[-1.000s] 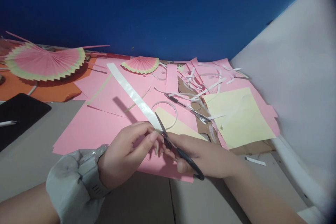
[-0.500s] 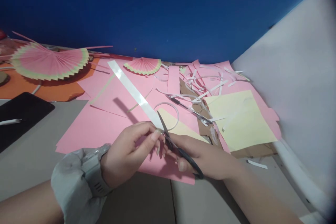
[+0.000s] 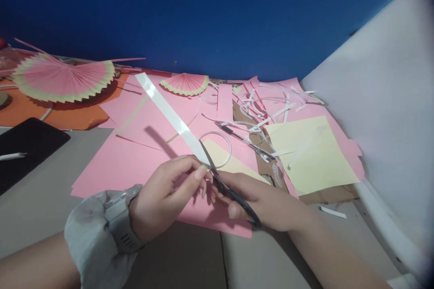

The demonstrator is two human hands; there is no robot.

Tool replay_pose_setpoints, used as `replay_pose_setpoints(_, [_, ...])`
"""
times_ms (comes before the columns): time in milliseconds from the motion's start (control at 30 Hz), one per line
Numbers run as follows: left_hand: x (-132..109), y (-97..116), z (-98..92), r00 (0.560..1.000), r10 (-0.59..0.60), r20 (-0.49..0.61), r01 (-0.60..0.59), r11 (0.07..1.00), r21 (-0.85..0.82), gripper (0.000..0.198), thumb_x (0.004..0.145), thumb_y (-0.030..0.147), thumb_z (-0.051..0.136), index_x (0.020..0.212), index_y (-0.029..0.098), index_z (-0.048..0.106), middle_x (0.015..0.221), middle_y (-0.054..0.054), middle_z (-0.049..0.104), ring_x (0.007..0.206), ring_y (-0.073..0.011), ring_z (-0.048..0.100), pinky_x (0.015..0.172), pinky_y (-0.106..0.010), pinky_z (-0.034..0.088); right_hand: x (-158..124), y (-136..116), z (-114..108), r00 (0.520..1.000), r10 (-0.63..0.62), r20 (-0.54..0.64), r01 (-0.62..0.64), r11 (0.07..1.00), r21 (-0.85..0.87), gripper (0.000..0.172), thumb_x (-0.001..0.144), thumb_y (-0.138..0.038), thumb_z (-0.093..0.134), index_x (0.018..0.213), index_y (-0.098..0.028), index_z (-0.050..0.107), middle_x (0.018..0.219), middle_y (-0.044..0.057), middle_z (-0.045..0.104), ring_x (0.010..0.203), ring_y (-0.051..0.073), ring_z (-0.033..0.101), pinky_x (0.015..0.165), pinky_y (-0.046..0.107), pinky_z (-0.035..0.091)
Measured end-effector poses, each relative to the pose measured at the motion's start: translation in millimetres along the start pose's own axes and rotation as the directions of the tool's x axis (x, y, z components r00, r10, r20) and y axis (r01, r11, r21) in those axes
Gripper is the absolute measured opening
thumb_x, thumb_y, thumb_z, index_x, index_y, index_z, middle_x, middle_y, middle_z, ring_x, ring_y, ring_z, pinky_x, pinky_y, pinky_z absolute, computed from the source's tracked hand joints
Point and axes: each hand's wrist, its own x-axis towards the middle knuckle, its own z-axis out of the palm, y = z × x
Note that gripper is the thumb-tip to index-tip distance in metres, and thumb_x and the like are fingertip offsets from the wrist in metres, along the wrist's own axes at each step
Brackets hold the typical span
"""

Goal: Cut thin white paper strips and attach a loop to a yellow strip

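the step in hand looks like trimming: a white strip (image 3: 169, 115), glossy along its length, is being cut with scissors (image 3: 242, 201) near its lower end. the left hand (image 3: 169, 194) pinches that end between thumb and fingers, while the far end slants up and away to the left, raised over pink sheets (image 3: 111, 167), on which a narrow shadow falls. the right hand (image 3: 257, 194) grips the scissors by their dark handles, with one blade lying across the strip's edge right beside the left fingertips. the other blade is hidden, so how far the scissors are open cannot be told.

as a judgement, the next move calls for the right hand to line the blades up with the edge and squeeze smoothly, while the left hand holds the strip taut and tucks its fingertips clear of the cutting line, since they sit very near it.

just beyond the blades lies a thin white loop (image 3: 231, 144), with a pen (image 3: 226, 129) near it. to the right are a pale yellow sheet (image 3: 312, 158) and tangled white scraps (image 3: 276, 115); toward the back sits a small pleated fan (image 3: 185, 84), pink with a yellow-green rim.
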Motion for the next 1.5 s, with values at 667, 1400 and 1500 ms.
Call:
replay_pose_setpoints(667, [2.5, 0.0, -0.1, 0.998, -0.062, -0.017, 0.061, 0.995, -0.073, 0.025, 0.092, 0.027, 0.039, 0.074, 0.017, 0.053, 0.066, 0.003, 0.054, 0.06, -0.0079, 0.052, 0.058, -0.019, 0.043, 4.1, 2.0, 0.3, 0.999, -0.021, -0.038, 0.024, 0.996, 0.084, 0.047, 0.08, -0.064, 0.045, 0.086, -0.017, 0.048, 0.076, -0.002, 0.044, 0.068, 0.012, 0.039, 0.06, 0.024, 0.031])
replay_pose_setpoints(1400, [2.5, -0.2, -0.9, 0.997, -0.071, -0.016, 0.069, 0.994, -0.087, 0.026, 0.093, 0.027, 0.037, 0.075, 0.017, 0.053, 0.067, 0.001, 0.054, 0.061, -0.0096, 0.052, 0.059, -0.021, 0.043, 4.3, -2.4, 2.1, 0.997, 0.006, -0.08, 0.0, 0.997, 0.077, 0.036, 0.085, -0.053, 0.048, 0.084, -0.017, 0.049, 0.074, -0.003, 0.042, 0.068, 0.012, 0.039, 0.06, 0.023, 0.031])
replay_pose_setpoints(1500, [2.4, -1.0, -1.3, 0.997, -0.074, -0.022, 0.071, 0.994, -0.085, 0.026, 0.093, 0.026, 0.037, 0.075, 0.017, 0.053, 0.067, 0.002, 0.054, 0.061, -0.0095, 0.052, 0.059, -0.021, 0.043, 4.8, -3.0, 2.5, 0.996, -0.001, -0.087, 0.008, 0.997, 0.078, 0.036, 0.084, -0.053, 0.048, 0.082, -0.017, 0.047, 0.073, -0.003, 0.042, 0.067, 0.012, 0.039, 0.059, 0.023, 0.031])
